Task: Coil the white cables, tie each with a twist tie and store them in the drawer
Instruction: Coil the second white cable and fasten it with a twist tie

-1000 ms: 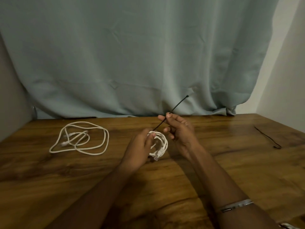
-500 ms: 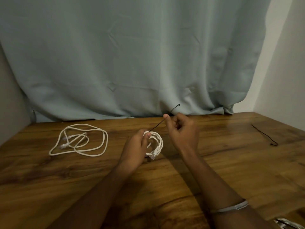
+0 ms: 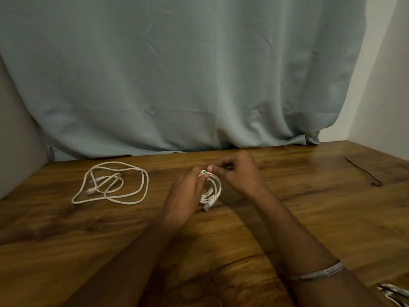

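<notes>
A small coiled white cable is gripped by the left hand. Its top is pinched by the right hand (twist tie hidden). A loose cable lies left of the grip.

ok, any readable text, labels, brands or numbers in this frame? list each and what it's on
None readable.
Coiled white cable held by the left hand and right hand: no legible print on its jacket or plug.
Loose white cable on the table: no marking visible.
Bracelet: nothing legible.
Curtain: plain.
</notes>
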The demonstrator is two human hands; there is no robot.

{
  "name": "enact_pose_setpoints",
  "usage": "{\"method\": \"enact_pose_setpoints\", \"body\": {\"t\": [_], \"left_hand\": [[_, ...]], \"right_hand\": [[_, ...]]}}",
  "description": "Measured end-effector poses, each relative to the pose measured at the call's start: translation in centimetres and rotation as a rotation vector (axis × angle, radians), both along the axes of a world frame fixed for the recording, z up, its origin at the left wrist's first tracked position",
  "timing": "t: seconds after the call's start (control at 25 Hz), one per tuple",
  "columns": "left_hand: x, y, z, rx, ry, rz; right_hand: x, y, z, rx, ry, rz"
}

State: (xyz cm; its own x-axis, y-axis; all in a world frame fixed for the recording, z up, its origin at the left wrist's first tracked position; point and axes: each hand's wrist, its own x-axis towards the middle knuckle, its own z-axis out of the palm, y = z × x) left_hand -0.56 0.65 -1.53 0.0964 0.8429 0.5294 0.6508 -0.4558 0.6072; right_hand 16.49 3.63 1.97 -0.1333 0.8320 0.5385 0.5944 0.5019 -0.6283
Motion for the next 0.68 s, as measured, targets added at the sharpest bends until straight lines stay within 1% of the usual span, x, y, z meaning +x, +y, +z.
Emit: {"method": "enact_pose_setpoints", "body": {"t": [0.08,0.2,0.32,0.44,0.52,0.6,0.68], "left_hand": [[-0.3,0.0,0.1,0.011,-0.052,0.065],[-1.4,0.7,0.1,0.041,-0.139,0.186],[-2.2,1.3,0.1,0.056,-0.232,0.284],[-2.3,1.3,0.2,0.037,-0.278,0.356],[-2.4,1.3,0.2,0.047,-0.294,0.394],[-2.3,1.3,0.4,0.059,-0.308,0.428],[-2.2,1.1,0.5,0.099,-0.320,0.439]], "right_hand": [[0.3,0.3,-0.1,0.026,-0.003,-0.146],[0.9,0.4,-0.2,0.042,0.128,-0.198],[0.5,0.1,-0.1,0.006,0.178,-0.093],[-0.5,-0.5,0.0,-0.081,0.245,0.073],[-1.0,-0.8,-0.1,-0.132,0.272,0.140],[-1.5,-1.0,-0.3,-0.190,0.230,0.163],[-2.3,-1.0,-0.8,-0.213,0.188,0.140]]}}
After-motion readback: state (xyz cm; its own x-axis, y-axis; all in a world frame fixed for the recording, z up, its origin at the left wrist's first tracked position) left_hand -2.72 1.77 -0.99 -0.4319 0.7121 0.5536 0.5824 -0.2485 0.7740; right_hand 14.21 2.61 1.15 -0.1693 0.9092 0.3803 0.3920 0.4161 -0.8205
